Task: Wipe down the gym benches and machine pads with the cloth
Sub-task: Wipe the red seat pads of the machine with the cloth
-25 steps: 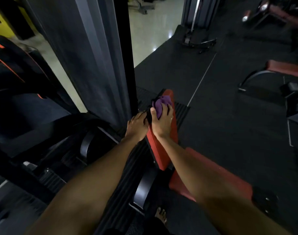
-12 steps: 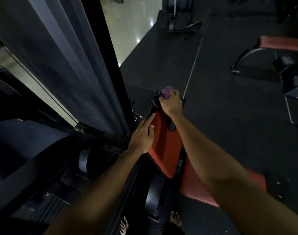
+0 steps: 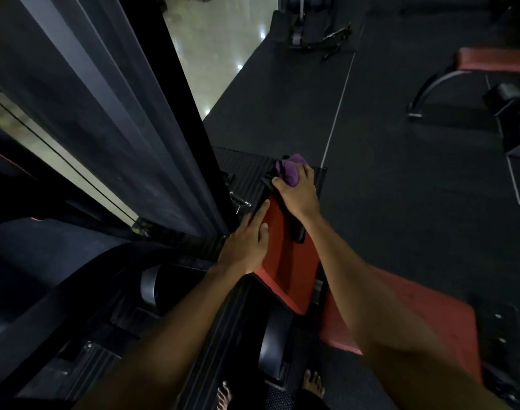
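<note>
Our right hand curls its fingers round one purple cloth, centre frame; our left hand, fingers straight, rests on one red pad; a second red pad lies lower right.

Soft purple cloth, matt, bunched into loose folds at the far end of the upright red pad. Smooth, vinyl-like covering on that pad, with a low sheen and a paler strip along its near edge. Same smooth red upholstery on the seat pad at near right and on the bench at far right. Dark painted metal on the tall column at left, satin and faintly streaked. Bright bare metal on the small clip by its foot. Ribbed black footplate, matt. Dull, fine-grained black rubber flooring on the right. Glossy pale hard floor far off, dotted with reflected light. Semi-gloss metal on the curved tube under the far bench.
</note>
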Demonstrator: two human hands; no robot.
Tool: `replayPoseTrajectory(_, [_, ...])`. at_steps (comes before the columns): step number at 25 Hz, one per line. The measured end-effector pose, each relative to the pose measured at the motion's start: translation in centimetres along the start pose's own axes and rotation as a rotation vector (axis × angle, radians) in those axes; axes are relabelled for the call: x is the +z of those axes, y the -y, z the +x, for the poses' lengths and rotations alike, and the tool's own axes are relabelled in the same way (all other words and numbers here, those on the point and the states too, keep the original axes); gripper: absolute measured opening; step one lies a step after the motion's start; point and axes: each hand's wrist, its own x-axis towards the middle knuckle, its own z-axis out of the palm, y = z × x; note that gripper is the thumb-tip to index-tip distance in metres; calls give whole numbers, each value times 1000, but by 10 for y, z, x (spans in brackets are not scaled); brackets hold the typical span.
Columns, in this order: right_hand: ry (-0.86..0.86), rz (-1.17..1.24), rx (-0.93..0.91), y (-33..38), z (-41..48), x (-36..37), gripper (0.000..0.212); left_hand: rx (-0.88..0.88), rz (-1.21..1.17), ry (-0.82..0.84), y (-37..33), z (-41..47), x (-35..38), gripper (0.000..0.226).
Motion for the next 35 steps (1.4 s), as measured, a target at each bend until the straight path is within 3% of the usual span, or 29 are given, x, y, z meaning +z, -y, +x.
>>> replayPoseTrajectory(6, [-164, 392, 29, -37, -13, 18, 53, -87, 22, 8, -27, 26, -4, 51])
replayPoseTrajectory(8, [-206, 442, 105, -57, -15, 23, 49, -93, 36, 2, -28, 27, -3, 51])
replayPoseTrajectory(11, [-135, 403, 202, -62, 0, 13, 32, -103, 30, -3, -28, 27, -5, 52])
replayPoseTrajectory(13, [-126, 447, 232, -45, 4, 6, 42, -87, 33, -7, -31, 26, -6, 52])
replayPoseTrajectory(16, [-153, 405, 73, -39, -15, 19, 68, -79, 26, -19, -31, 26, -6, 52])
replayPoseTrajectory(18, [-150, 343, 12, -57, -44, 33, 71, -85, 33, -25, -30, 28, -6, 52])
replayPoseTrajectory(22, [-189, 283, 72, -131, -64, 44, 64, -93, 23, -10, -30, 27, -6, 52])
replayPoseTrajectory(24, [-145, 308, 181, -138, -41, 38, 61, -95, 17, -10, -31, 26, -6, 52])
replayPoseTrajectory(27, [-74, 384, 149, -97, -3, 9, 32, -98, 9, -10, -30, 26, -5, 52])
replayPoseTrajectory(30, [-16, 377, 22, -62, 31, -17, 31, -95, 6, -11, -29, 26, -5, 51])
replayPoseTrajectory(35, [111, 409, 140, -120, 44, -3, 33, -104, 0, 5, -27, 26, -3, 51])
